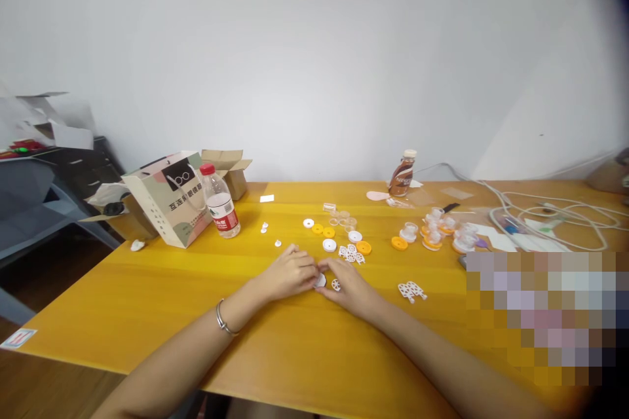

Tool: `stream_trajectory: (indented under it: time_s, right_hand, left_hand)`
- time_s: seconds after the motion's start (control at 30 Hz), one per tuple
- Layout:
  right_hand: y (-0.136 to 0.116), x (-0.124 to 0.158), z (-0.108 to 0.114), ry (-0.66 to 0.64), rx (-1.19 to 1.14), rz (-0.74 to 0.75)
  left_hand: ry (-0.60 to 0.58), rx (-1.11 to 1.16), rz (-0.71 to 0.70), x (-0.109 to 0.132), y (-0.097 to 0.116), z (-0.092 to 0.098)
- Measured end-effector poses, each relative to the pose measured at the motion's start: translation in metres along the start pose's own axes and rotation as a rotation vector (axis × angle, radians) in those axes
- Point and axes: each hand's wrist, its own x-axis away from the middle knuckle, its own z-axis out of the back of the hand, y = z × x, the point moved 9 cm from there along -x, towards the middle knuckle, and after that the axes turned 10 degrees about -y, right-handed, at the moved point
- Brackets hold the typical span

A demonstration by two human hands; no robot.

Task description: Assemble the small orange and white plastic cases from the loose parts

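Between my two hands, low over the table, is a small white disc [320, 280]. My left hand [293, 273] is closed, its fingertips on the disc's left edge. My right hand [351, 287] curls round the other side, thumb and forefinger against the disc. A white spoked plastic wheel [336, 285] shows just under my right palm. Beyond the hands lie several white spoked pieces [350, 253], a white disc [329, 245] and an orange disc [363, 247]. Clear rings [344, 218] and a clear cylinder [329, 207] are farther back.
A water bottle [222, 206] stands left beside a paper bag [171, 203] and a cardboard box [233, 173]. At the right are clear-and-orange assemblies [432, 236], white spoked pieces [411, 291], a brown drink bottle [403, 173] and white cables [521, 203].
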Motion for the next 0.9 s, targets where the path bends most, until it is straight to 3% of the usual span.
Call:
stream_trajectory:
  time_s: [0.17, 0.5, 0.67, 0.9]
  right_hand:
    - [0.002, 0.0, 0.0, 0.018, -0.007, 0.002]
    - [0.001, -0.001, 0.0, 0.004, -0.053, -0.003]
    - [0.005, -0.001, -0.001, 0.009, -0.065, -0.031]
    - [0.005, -0.002, -0.003, -0.002, -0.09, -0.025]
  left_hand:
    - [-0.018, 0.04, -0.031, 0.001, 0.006, 0.007]
    - [-0.028, 0.485, 0.178, -0.003, -0.018, -0.008]
    - [-0.012, 0.524, 0.209, -0.003, -0.019, -0.006]
    - [-0.082, 0.441, 0.257, -0.006, -0.017, -0.01]
